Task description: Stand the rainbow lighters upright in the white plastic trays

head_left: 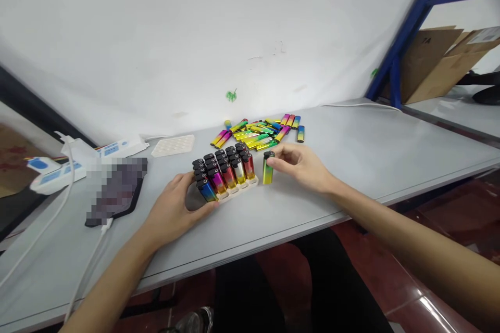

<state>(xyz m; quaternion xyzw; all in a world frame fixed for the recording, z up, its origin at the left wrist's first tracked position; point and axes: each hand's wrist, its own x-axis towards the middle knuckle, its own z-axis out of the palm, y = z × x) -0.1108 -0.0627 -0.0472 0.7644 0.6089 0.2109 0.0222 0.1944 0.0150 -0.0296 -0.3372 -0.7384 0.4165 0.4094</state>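
Rows of upright colourful lighters with black tops stand in a white tray (234,191). My left hand (177,212) is at the tray's left end, thumb along its front edge and fingers behind the blue lighter (207,191). Just right of the tray, my right hand (297,164) pinches a green-yellow lighter (267,170) near its black top, holding it upright. Behind the tray lies a loose pile of shiny lighters (255,134) in many colours. Some front places of the tray hold no lighter.
A second white tray (173,146) lies flat at the back left. Power strips (113,150) and a phone (117,192) with a white cable (89,263) are on the left of the grey table (375,151). Cardboard boxes (441,62) stand beyond the blue frame at right.
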